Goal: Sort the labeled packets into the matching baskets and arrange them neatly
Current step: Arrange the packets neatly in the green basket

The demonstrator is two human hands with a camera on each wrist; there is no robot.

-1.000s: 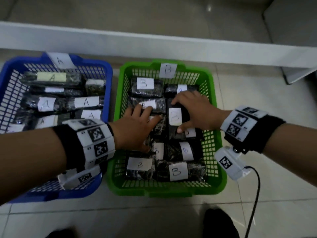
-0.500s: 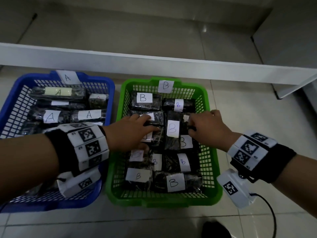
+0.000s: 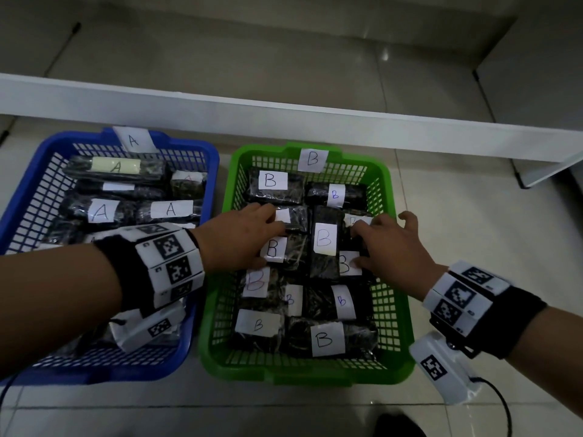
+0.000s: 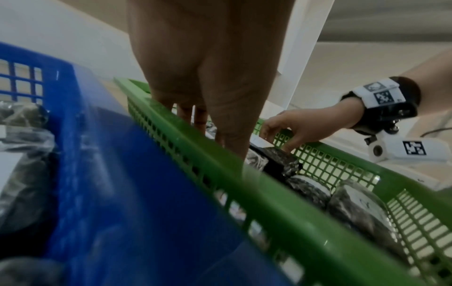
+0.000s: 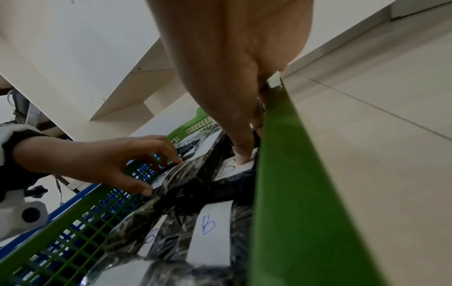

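A green basket (image 3: 399,279) tagged B holds several dark packets with white B labels. A blue basket (image 3: 28,190) tagged A holds the A packets (image 3: 101,211). Both hands are inside the green basket, on either side of a lengthwise B packet (image 3: 323,239). My left hand (image 3: 268,241) curls its fingers over the far end of a B packet (image 3: 295,250), thumb at its near edge. My right hand (image 3: 358,247) grips another B packet (image 3: 347,266), thumb (image 5: 242,154) pressed on its label and fingers hooked over its far end.
A long white ledge (image 3: 284,121) runs behind both baskets. Tiled floor (image 3: 489,231) lies to the right and in front. A cable (image 3: 504,411) trails from the right wrist camera. The baskets stand side by side, almost touching.
My right hand left the top of the lengthwise B packet and took hold of the packet to its right. My left hand reached slightly farther in. The view tilted, so the baskets sit lower.
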